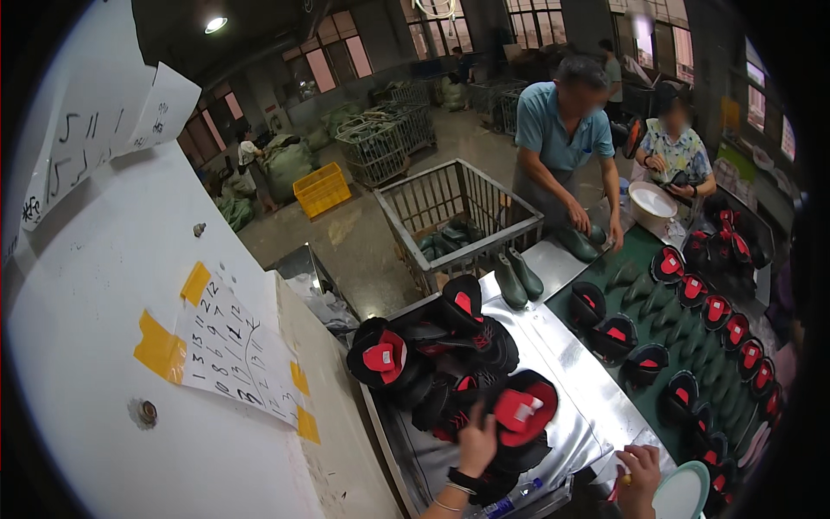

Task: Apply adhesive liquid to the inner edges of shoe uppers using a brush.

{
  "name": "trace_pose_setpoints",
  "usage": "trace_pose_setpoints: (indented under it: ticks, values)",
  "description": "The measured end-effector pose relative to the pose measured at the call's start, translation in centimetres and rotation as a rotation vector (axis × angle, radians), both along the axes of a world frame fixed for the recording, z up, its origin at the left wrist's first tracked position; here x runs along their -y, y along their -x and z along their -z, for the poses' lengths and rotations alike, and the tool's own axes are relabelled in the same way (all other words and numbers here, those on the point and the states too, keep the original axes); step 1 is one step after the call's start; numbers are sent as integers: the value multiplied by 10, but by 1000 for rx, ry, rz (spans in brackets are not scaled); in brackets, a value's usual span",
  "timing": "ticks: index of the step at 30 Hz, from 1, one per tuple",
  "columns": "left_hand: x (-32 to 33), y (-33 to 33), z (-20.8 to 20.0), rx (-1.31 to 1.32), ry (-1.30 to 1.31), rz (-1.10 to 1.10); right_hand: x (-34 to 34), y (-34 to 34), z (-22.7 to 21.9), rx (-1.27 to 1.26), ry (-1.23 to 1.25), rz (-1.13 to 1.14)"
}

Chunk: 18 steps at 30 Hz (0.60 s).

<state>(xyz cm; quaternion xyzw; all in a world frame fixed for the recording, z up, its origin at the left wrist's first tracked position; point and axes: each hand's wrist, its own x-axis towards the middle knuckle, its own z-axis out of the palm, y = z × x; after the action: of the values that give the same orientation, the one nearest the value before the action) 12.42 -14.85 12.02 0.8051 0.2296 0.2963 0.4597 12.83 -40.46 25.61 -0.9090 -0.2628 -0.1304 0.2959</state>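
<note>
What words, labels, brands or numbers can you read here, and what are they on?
I won't copy out the writing, but this is where it stands:
Taped white sheet on the white panel: rows of large handwritten numbers.
White papers at upper left: dark handwritten characters and figures.
Red-and-black shoe beside the left hand: pale label, too blurred to read.
Bottle: label too small to read.

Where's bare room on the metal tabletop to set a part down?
Bare: the shiny silver metal tabletop between the heaped black boots with red details and the flat green work surface. Crowded: tabletop's left, under that heap; green surface's right, lined with boots.
</note>
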Motion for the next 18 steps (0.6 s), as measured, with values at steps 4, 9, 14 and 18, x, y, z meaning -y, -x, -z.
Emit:
trace_pose_setpoints:
  ticks: [4,9,14,18]
  values:
    - [49,-15,-1,-172,209,492,-18,3,-8,-107,130,-70]
    - [83,-16,10,-174,657,664,3,16,2,-106,153,-147]
    - [92,-32,-30,-347,1076,1007,35,30,-7,-215,50,-104]
    - [98,-33,-29,-220,1129,1227,65,22,-8,-93,-29,-112]
